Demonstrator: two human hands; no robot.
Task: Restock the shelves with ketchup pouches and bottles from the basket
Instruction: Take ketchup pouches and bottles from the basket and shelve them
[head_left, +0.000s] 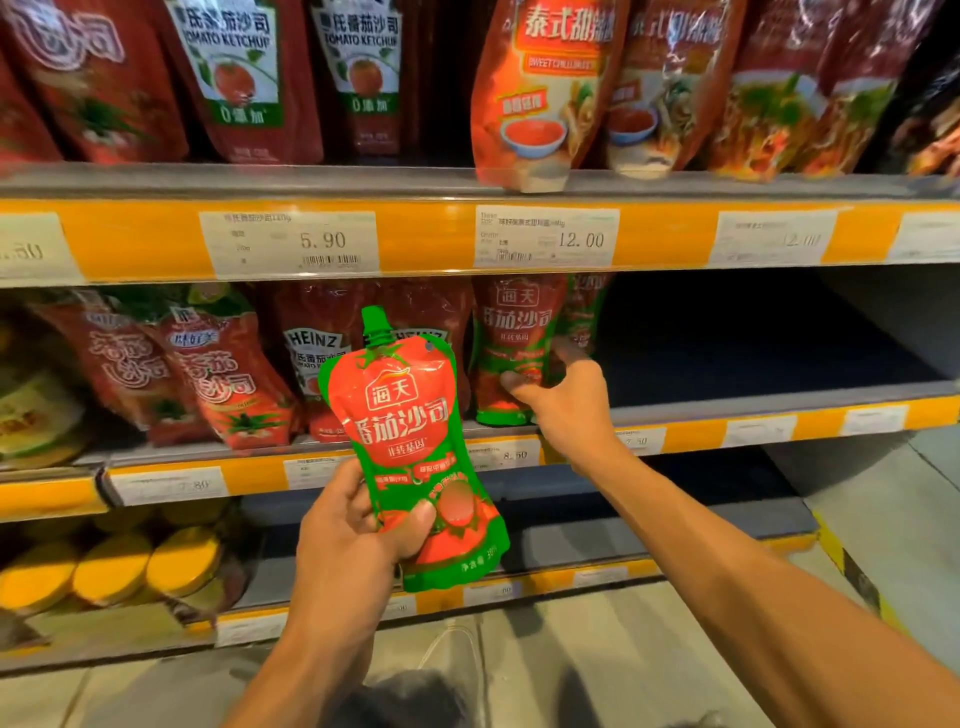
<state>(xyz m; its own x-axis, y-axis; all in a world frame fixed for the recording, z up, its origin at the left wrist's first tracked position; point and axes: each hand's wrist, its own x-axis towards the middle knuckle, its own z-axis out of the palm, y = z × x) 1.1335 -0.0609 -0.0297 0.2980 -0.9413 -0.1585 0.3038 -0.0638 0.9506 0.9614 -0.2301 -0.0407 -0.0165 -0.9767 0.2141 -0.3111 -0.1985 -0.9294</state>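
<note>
Left hand (349, 540) grips red-and-green ketchup pouch (415, 457) by lower half, thumb across front, pouch upright in front of shelves, spout up. Right hand (563, 395) reaches to middle shelf (753, 400), thumb and fingers curled round matching pouch on shelf (511, 343), standing at right end of row. Shelf space right of it bare.

Dim, warm store light. The centre is sharp, but the frame edges smear and bend. The shelf recess (753, 332) at right is deep shadow.
</note>
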